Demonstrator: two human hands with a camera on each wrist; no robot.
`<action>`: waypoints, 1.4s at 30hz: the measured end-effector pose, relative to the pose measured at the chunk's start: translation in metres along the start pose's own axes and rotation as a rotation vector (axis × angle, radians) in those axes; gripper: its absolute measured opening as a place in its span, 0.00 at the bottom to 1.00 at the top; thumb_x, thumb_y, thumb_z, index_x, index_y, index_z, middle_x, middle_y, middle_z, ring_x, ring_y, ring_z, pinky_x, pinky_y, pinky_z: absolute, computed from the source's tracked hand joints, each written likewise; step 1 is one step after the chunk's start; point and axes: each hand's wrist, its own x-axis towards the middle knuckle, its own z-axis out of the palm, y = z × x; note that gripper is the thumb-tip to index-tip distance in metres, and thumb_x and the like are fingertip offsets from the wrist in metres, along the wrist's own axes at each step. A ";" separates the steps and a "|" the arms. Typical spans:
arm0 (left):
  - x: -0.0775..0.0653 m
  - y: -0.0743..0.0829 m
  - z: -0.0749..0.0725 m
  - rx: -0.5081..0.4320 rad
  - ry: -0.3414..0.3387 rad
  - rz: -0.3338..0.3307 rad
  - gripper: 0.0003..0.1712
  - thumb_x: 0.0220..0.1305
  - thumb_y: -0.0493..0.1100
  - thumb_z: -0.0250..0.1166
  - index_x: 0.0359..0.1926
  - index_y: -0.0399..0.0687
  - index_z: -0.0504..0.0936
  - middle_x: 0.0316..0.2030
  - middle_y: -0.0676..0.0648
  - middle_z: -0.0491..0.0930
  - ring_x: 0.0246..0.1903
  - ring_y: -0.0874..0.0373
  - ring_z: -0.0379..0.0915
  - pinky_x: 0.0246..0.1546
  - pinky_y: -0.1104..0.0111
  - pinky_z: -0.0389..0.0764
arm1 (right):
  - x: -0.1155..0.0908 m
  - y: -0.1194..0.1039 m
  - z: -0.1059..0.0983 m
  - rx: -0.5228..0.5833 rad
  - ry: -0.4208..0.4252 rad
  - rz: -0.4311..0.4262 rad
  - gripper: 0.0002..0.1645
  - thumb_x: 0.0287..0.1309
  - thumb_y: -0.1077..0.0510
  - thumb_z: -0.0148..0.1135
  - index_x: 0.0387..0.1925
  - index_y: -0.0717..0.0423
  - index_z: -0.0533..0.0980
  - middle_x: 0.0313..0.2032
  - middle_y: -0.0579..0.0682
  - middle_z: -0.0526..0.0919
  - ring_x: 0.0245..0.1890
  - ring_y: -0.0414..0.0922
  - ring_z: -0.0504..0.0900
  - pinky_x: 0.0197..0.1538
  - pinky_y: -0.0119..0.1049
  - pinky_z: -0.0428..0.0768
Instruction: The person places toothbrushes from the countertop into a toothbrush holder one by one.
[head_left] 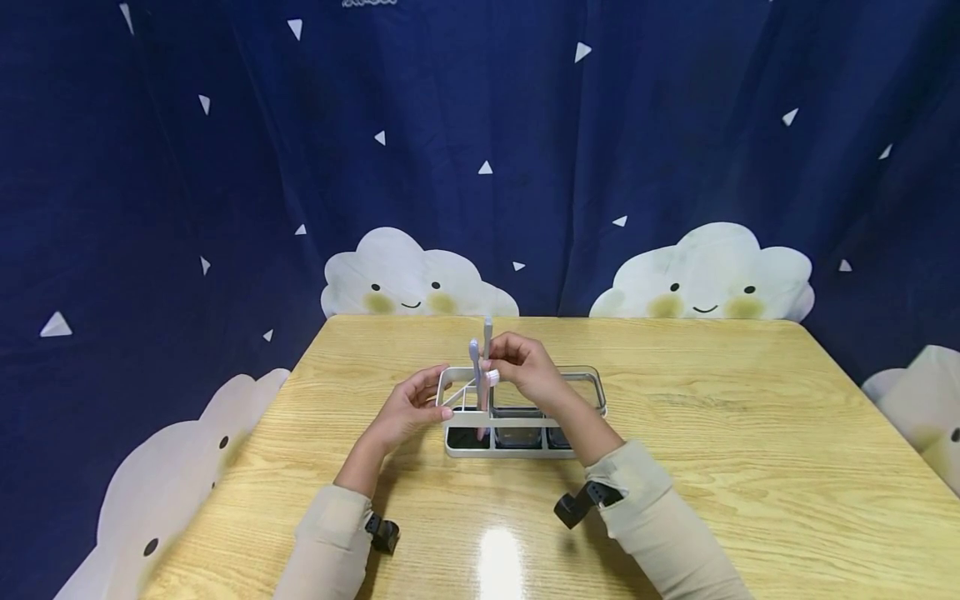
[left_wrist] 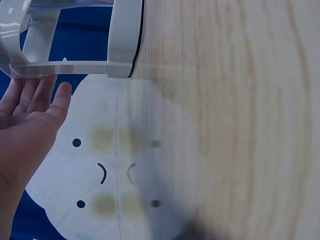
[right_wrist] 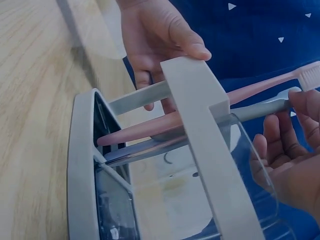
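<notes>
A white toothbrush holder [head_left: 525,422] with an open frame and several compartments stands on the table. My left hand [head_left: 411,407] holds its left end, thumb on the front rail and fingers toward the back. A pink toothbrush [right_wrist: 145,129] with white bristles leans in the end compartment. Beside it a grey toothbrush [right_wrist: 265,108] slants through the frame, and my right hand [head_left: 527,367] pinches it near the head. Another greyish toothbrush [head_left: 474,350] shows just left of that one in the head view. In the left wrist view, my left fingers touch the holder's upper rail [left_wrist: 75,67].
Clear cups [right_wrist: 112,200] occupy the holder's other compartments. Wood-grain tabletop [head_left: 750,433] surrounds the holder. Behind the table hangs a dark blue curtain [head_left: 450,83] with white triangles and smiling clouds. Small black cameras [head_left: 573,510] are strapped to both sleeves.
</notes>
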 end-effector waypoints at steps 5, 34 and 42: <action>0.000 0.000 -0.001 0.004 -0.003 0.003 0.41 0.49 0.27 0.69 0.65 0.35 0.62 0.58 0.32 0.67 0.57 0.33 0.61 0.51 0.65 0.73 | -0.002 0.004 0.000 -0.037 -0.001 0.011 0.05 0.56 0.73 0.56 0.35 0.74 0.72 0.30 0.49 0.78 0.29 0.41 0.73 0.33 0.30 0.74; 0.000 0.000 -0.002 0.005 -0.002 -0.013 0.41 0.50 0.27 0.68 0.65 0.36 0.62 0.59 0.33 0.66 0.58 0.37 0.62 0.54 0.64 0.70 | 0.000 0.004 -0.006 -0.273 -0.116 0.209 0.07 0.54 0.70 0.60 0.36 0.71 0.75 0.28 0.53 0.76 0.27 0.44 0.71 0.29 0.34 0.74; 0.000 -0.001 -0.001 0.011 0.004 -0.016 0.42 0.49 0.28 0.69 0.65 0.36 0.62 0.58 0.33 0.67 0.57 0.39 0.64 0.54 0.64 0.70 | -0.001 0.002 -0.007 -0.259 -0.124 0.241 0.08 0.53 0.70 0.60 0.36 0.70 0.76 0.28 0.52 0.76 0.28 0.43 0.72 0.31 0.34 0.75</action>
